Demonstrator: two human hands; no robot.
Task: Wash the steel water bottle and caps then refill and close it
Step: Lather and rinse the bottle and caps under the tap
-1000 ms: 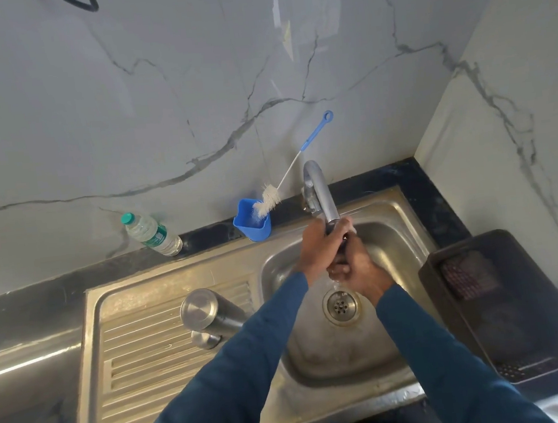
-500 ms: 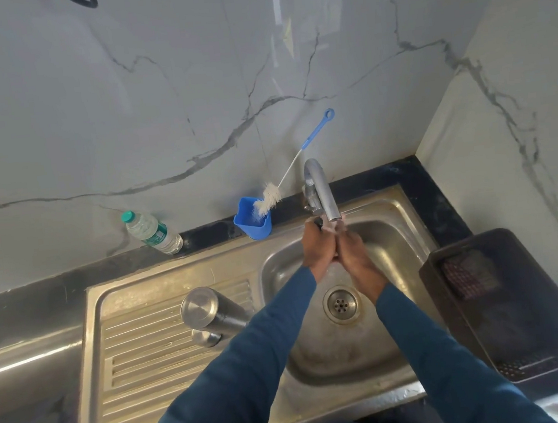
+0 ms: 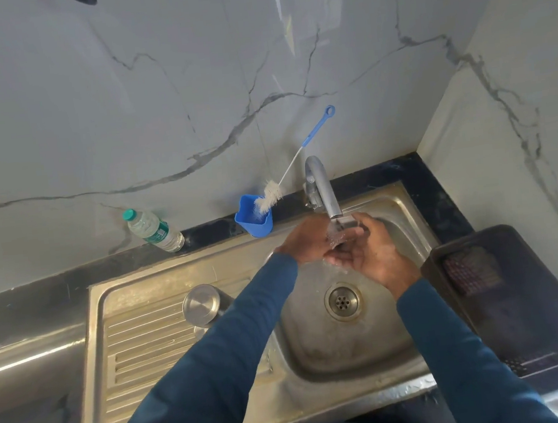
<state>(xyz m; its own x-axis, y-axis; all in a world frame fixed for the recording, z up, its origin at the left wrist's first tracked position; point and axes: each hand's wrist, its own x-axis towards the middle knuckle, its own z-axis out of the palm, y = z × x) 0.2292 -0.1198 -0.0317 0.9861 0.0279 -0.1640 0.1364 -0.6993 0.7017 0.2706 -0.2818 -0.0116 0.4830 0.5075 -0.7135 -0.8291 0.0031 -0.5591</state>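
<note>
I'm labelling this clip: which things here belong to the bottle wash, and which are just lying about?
Job: steel bottle on the drainboard, tap, sink, bottle brush in blue cup, hands under the water.
Lying about: plastic water bottle, dark basket.

Left hand (image 3: 303, 241) and right hand (image 3: 373, 253) under running tap (image 3: 323, 189)

long dark-blue sleeves (image 3: 217, 362) cover both arms to the wrists — plain fabric, bare hands beyond the cuffs.
</note>
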